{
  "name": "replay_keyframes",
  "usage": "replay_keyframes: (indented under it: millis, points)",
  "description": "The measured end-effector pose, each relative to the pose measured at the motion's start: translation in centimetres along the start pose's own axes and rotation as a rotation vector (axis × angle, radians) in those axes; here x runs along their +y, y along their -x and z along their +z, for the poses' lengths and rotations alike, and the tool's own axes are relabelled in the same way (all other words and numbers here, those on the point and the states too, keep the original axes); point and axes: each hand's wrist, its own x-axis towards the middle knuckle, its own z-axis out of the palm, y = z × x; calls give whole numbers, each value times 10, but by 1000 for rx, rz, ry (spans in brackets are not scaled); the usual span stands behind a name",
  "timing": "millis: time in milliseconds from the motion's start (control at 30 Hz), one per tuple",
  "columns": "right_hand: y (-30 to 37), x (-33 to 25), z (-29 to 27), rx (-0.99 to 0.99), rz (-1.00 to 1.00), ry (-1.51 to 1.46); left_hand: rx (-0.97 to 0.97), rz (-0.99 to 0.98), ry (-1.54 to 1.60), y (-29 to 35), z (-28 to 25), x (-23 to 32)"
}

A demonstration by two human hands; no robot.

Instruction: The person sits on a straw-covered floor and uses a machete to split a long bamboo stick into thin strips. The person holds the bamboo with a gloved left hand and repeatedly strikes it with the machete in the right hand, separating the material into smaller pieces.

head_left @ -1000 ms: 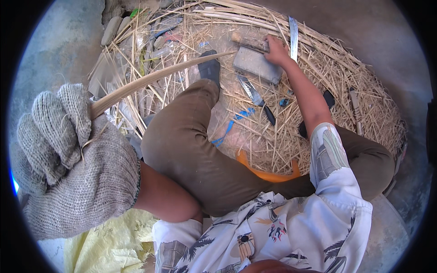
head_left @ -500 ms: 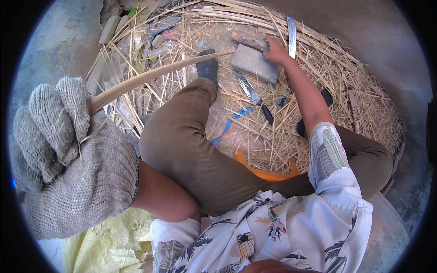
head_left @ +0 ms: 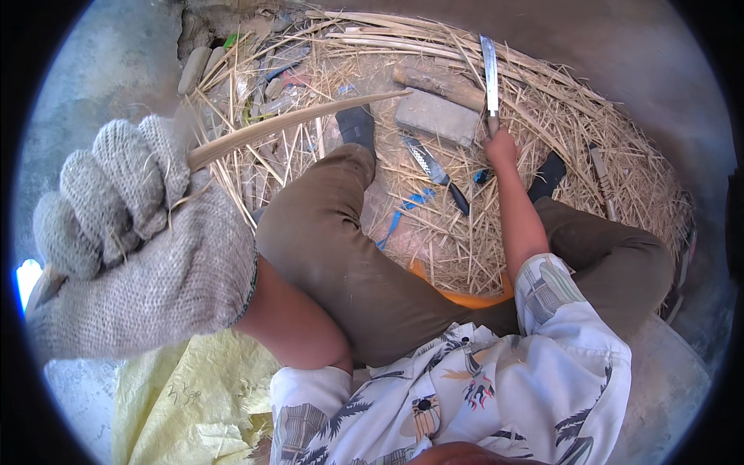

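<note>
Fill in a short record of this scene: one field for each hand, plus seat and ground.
left hand: left hand in a grey knit glove, fist closed around a bamboo strip
right hand: bare right hand gripping a long knife, blade pointing away
seat: low orange stool
ground: bamboo shavings, grey stone block, second knife

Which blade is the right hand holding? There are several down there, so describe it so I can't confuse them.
Start at the grey stone block lying on the straw beyond the knees. Just right of it, the bare right hand grips a long straight blade that points up and away. Unlike the shorter black-handled knife lying flat on the straw, it is held upright, narrow and pale.
</note>
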Motion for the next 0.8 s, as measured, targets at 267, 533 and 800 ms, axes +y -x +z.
replay_keyframes:
  millis: [267,533,800]
  points:
    - [-40,29,-68,0,135,-369,-72,-4,251,-10,-15,-16]
    - [109,-45,-124,-5,-62,-1264,-49,-31,179,-6,41,-46]
    - [227,-29,-32,-158,134,-1012,-131,-104,148,-10,72,-59]
